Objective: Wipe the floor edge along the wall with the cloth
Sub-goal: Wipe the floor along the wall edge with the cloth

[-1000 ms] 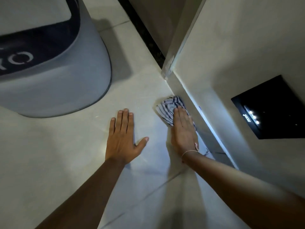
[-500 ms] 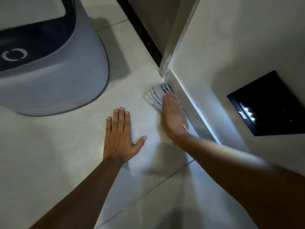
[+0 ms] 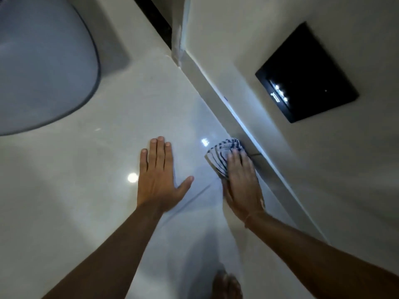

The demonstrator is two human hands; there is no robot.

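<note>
1. The right hand (image 3: pixel 240 186) lies palm down on the cloth (image 3: pixel 222 153), fingers stretched flat and close together, pressing it to the floor (image 3: pixel 86 190) rather than clutching it.
2. The cloth is a pale, crumpled piece with dark blue stripes. Its front part fans out past the fingertips; the rest is hidden under the palm.
3. The cloth sits on the floor right at the foot of the wall (image 3: pixel 237 39), touching or just beside the low skirting strip (image 3: pixel 218 100) that runs along the wall's base. Whether it actually touches the strip cannot be told.
4. The left hand (image 3: pixel 159 180) rests flat on the bare floor, open, with four fingers together pointing forward and the thumb spread out to the side toward the right hand. It holds nothing.
5. The two hands are apart, with a band of glossy floor between them. A thin tile joint runs across the floor there.
6. The floor is light and shiny, with small bright reflections near the left hand and just beside the cloth.
7. A large rounded grey object (image 3: pixel 43 67) stands on the floor at the upper left, well apart from both hands.
8. A black square plate (image 3: pixel 308 72) is set into the wall above the cloth, showing a few small white lights.
9. At the bottom edge, between the forearms, a bare foot (image 3: pixel 226 285) shows, blurred.
</note>
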